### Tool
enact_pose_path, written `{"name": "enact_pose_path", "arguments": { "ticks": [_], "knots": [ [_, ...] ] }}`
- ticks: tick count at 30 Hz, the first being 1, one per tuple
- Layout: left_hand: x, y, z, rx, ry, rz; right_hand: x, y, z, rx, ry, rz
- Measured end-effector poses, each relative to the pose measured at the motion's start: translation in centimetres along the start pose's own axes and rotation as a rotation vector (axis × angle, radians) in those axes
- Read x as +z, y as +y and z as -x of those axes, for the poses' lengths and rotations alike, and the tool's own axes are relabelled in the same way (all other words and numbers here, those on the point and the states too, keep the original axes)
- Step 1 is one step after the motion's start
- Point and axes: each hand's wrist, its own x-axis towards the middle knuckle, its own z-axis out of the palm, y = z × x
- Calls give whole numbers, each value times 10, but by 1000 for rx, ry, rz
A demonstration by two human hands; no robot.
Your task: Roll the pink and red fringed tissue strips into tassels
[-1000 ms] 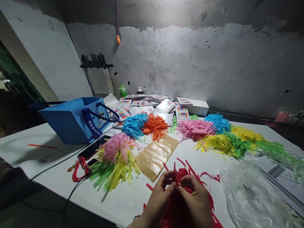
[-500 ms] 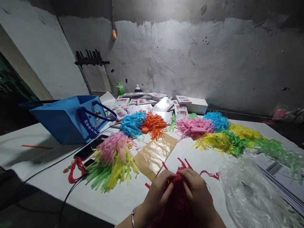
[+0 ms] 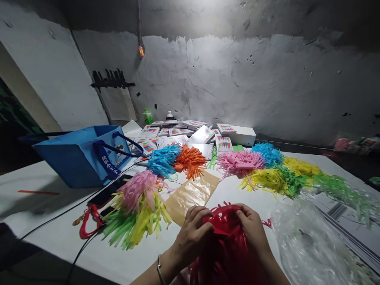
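both hands have spread a little apart since a second ago, when they met fingertip to fingertip, and the red fringe now rises between them as a wider fan; view has drifted slightly, surface items otherwise unmoved. left hand (image 3: pixel 192 234), bracelet at the wrist, fingers curled and closed on the left edge of the red paper tassel (image 3: pixel 225 237). right hand (image 3: pixel 252 231) closed on its right edge, fingers folded over the strips. tassel held low at near edge of the white surface (image 3: pixel 44 198), strips hanging down toward the person, a few loose red ends lying on the surface to the right. just beyond the hands: tan cellophane sheet (image 3: pixel 192 192), flat. left of it, a pink, yellow and green tassel pile (image 3: pixel 139 208), with a red clip (image 3: pixel 87 219) and a black cable beside it. blue tote bag (image 3: pixel 83 156) far left. blue and orange tassels (image 3: pixel 178 160) mid-surface, pink, yellow and green ones to the right. stack of small printed boxes (image 3: pixel 190 134) against the wall. crumpled clear plastic (image 3: pixel 314 245) near right.
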Motion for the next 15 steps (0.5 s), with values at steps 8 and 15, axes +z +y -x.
{"name": "enact_pose_path", "arguments": {
  "ticks": [8, 15],
  "knots": [
    [-50, -25, -30, -614, 247, 497, -84, 24, -40, -158, 601, -148],
    [-75, -108, -121, -773, 467, 528, -122, 30, 23, -335, 749, 123]
  ]
}}
